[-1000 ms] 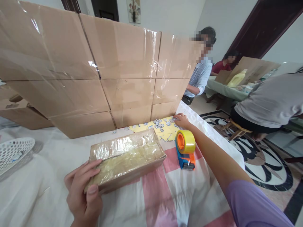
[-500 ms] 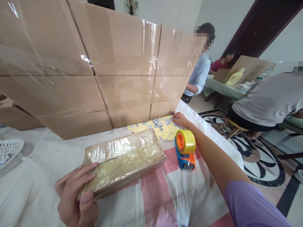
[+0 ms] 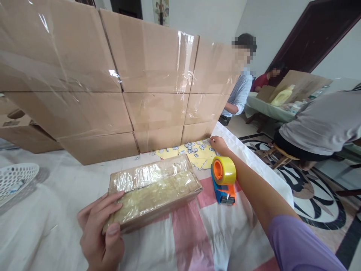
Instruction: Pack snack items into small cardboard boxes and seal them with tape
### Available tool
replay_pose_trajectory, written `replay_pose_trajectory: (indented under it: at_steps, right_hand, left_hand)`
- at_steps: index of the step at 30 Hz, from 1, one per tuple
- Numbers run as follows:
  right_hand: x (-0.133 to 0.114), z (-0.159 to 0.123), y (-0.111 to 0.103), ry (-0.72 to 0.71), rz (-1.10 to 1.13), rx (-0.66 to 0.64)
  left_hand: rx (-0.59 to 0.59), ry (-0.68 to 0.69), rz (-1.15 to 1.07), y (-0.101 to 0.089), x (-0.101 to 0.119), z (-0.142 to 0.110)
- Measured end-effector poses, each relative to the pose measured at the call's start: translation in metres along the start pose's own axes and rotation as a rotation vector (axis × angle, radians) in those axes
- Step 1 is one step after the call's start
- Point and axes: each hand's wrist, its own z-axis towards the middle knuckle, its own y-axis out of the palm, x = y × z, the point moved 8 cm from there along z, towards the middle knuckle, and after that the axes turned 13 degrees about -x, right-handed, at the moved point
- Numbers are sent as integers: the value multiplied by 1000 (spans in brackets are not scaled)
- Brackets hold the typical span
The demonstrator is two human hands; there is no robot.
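Observation:
My left hand (image 3: 101, 229) grips the left end of a small taped cardboard box (image 3: 155, 195), its thumb against the near side and its fingers over the top. The box lies on the cloth, wrapped in shiny clear tape. My right hand (image 3: 219, 144) reaches to the far right edge of a yellow sheet (image 3: 205, 152) dotted with grey-and-white shapes. Its fingertips are drawn together there; whatever is between them is too small to make out. Beside my right forearm stands a blue-and-orange tape dispenser (image 3: 224, 194) carrying a yellow tape roll (image 3: 228, 171).
A wall of stacked taped cartons (image 3: 158, 71) rises behind the box. At the left are a white perforated basket (image 3: 18, 180) and another carton (image 3: 28, 135). Several people are at the right, near a table (image 3: 255, 102) with a yellowish bottle (image 3: 282, 95).
The fingertips of my right hand have drawn closer together at the sheet's edge. My left hand keeps its grip on the box. The view swings slightly left, then back.

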Motion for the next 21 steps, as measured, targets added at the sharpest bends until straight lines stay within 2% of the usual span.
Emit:
replay_pose_trajectory:
  at_steps: [5, 11, 14, 17, 19, 21]
  right_hand:
    - [11, -19, -21, 77, 144, 138]
    - [2, -58, -52, 6, 396, 162]
    - [-16, -81, -66, -71, 533, 149]
    - [-45, -112, -75, -148, 635, 108]
    - [-70, -138, -73, -192, 745, 74]
    - [-93, -166, -61, -204, 966, 32]
  left_hand:
    - [9, 43, 8, -1, 12, 7]
    - [-15, 74, 23, -1, 12, 9]
    - [-18, 97, 24, -1, 12, 11]
    - [-27, 106, 16, -2, 12, 14]
    - [-42, 97, 0, -3, 9, 16]
    - [-19, 100, -36, -6, 5, 18]
